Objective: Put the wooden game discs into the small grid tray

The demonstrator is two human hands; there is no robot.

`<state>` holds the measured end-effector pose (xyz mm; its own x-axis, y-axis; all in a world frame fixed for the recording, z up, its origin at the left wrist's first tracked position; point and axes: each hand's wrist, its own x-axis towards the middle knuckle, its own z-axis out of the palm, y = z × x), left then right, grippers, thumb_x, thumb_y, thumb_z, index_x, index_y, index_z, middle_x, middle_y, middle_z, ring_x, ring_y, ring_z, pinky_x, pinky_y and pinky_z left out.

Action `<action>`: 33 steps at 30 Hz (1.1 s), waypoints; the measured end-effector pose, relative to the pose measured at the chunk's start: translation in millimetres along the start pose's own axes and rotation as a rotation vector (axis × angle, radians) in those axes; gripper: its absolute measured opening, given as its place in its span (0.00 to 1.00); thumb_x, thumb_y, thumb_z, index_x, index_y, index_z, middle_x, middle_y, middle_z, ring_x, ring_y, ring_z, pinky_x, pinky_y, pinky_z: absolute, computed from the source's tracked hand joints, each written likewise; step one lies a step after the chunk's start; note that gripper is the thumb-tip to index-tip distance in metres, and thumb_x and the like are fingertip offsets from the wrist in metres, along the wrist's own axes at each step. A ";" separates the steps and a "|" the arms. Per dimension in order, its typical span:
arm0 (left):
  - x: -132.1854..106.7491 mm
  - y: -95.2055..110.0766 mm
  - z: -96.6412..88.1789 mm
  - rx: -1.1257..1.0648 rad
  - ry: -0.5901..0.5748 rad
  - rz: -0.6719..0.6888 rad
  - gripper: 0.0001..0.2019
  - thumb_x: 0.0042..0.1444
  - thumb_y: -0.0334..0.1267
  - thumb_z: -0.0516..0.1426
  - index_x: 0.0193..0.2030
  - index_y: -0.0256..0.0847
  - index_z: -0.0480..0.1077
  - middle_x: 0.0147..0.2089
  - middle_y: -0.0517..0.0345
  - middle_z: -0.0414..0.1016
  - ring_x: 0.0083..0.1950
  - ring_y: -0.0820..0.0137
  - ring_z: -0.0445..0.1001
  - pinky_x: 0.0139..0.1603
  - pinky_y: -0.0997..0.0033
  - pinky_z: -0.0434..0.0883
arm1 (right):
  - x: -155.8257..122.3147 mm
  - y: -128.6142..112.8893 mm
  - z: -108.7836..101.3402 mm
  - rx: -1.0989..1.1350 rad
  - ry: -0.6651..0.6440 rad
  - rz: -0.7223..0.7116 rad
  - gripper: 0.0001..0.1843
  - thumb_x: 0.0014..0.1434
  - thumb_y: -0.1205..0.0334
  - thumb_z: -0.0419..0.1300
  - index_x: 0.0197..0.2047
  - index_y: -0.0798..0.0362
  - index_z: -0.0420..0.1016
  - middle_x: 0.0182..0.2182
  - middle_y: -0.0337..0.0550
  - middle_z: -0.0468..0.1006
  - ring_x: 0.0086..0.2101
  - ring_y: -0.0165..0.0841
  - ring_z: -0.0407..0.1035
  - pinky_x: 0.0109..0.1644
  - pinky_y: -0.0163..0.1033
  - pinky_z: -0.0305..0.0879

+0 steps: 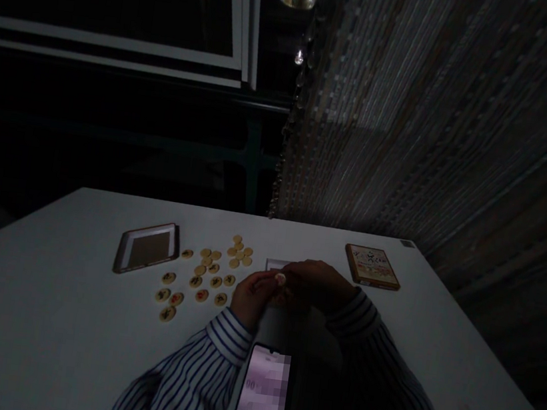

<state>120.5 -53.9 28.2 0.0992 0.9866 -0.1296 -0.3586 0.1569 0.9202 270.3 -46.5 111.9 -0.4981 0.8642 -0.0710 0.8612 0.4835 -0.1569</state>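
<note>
Both hands meet over a shallow pale box (274,263) near the middle of the white table. A round xiangqi piece (280,278) is pinched at the fingertips of my left hand (252,298). My right hand (316,280) is closed, its bent fingers reaching to the same piece; shadow hides whatever lies inside its grip. More pieces show dimly below the hands, partly covered. Left of my hands, several loose wooden xiangqi pieces (215,282) lie spread out, some with black or red characters facing up. Farther back, a cluster of plain-faced ones (235,252) sits close together.
At the left rests an open tray-like box part (149,248) with a brown rim. A printed box lid (373,266) lies at the right. Below my wrists is a lit phone (261,398). A bead curtain (366,110) hangs behind the table's far edge (202,208). The room is dark.
</note>
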 end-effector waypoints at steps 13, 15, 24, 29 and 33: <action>1.0 -2.7 -3.8 0.121 -0.017 0.034 0.17 0.38 0.42 0.63 0.35 0.35 0.72 0.35 0.49 0.77 0.37 0.66 0.75 0.39 0.68 0.71 | 4.0 -1.4 9.2 -0.001 0.037 -0.109 0.17 0.55 0.49 0.52 0.43 0.49 0.69 0.37 0.43 0.76 0.36 0.34 0.71 0.33 0.33 0.60; -0.1 -0.9 -2.6 0.100 -0.018 0.030 0.17 0.38 0.42 0.63 0.34 0.34 0.72 0.35 0.48 0.77 0.38 0.66 0.75 0.40 0.68 0.70 | 4.5 -1.8 9.5 -0.008 0.046 -0.110 0.17 0.55 0.49 0.52 0.42 0.50 0.70 0.36 0.44 0.76 0.36 0.34 0.70 0.34 0.33 0.60; 0.0 0.3 -3.7 0.104 0.009 0.065 0.16 0.37 0.43 0.62 0.33 0.35 0.73 0.32 0.51 0.77 0.34 0.68 0.74 0.37 0.70 0.70 | 2.8 -3.9 6.6 -0.059 0.038 -0.010 0.17 0.59 0.52 0.46 0.41 0.52 0.70 0.35 0.45 0.76 0.34 0.33 0.70 0.32 0.33 0.58; 5.5 -2.0 -12.3 0.256 0.143 0.202 0.10 0.40 0.41 0.60 0.29 0.38 0.73 0.29 0.55 0.76 0.33 0.69 0.73 0.36 0.71 0.69 | -2.1 -5.2 -3.5 -0.084 0.009 0.091 0.16 0.58 0.55 0.47 0.42 0.53 0.70 0.35 0.47 0.76 0.35 0.34 0.70 0.33 0.33 0.57; 9.3 -3.6 -19.6 0.403 0.213 0.280 0.10 0.42 0.40 0.58 0.31 0.38 0.74 0.30 0.54 0.76 0.34 0.67 0.73 0.37 0.69 0.69 | -6.9 3.1 -4.6 -0.060 0.030 0.123 0.16 0.56 0.56 0.50 0.45 0.51 0.68 0.37 0.46 0.76 0.36 0.34 0.70 0.35 0.33 0.57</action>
<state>104.5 -44.5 16.5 -0.1552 0.9820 0.1080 0.0446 -0.1022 0.9938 276.9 -50.3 116.4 -0.3860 0.9208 -0.0559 0.9204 0.3804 -0.0901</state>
